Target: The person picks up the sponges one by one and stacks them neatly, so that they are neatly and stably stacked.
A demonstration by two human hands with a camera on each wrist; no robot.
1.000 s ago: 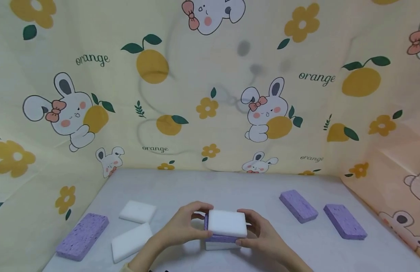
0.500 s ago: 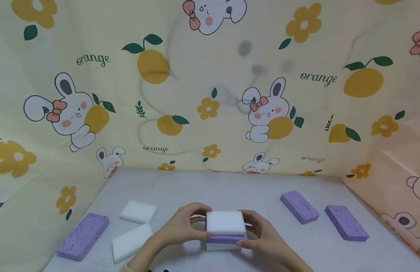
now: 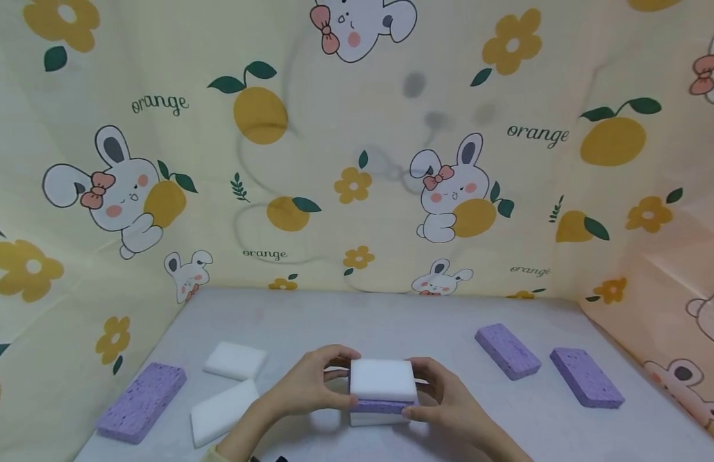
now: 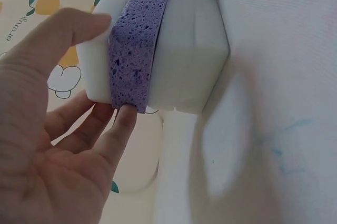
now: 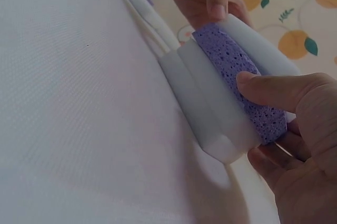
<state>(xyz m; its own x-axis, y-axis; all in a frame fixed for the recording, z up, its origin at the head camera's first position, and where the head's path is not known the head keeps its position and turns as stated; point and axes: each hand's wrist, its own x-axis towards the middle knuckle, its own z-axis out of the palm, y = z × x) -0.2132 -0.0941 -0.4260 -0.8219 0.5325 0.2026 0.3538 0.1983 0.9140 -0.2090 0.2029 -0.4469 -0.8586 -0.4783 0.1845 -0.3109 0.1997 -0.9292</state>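
A stack of sponges stands before me. On top lies a white sponge [image 3: 383,380], with a purple sponge [image 3: 382,407] under it. Below that, the left wrist view shows two white sponges [image 4: 184,56] pressed flat together. My left hand [image 3: 315,386] grips the left end of the purple sponge, thumb at the near side and fingers at the far side, close against the top white one. At the other end my right hand [image 3: 448,401] pinches the purple sponge, its thumb [image 5: 255,87] flat on the near edge. The far faces of the stack are hidden in the head view.
Left of the stack, two white sponges [image 3: 234,360] and a purple sponge [image 3: 140,402] lie on the pale table [image 3: 345,321]. Two more purple sponges [image 3: 507,351] rest at the right. A printed cloth [image 3: 311,154] walls the back and sides.
The top white sponge has shifted slightly left and now lines up better over the purple one. Both hands keep nearly the same place around the stack.
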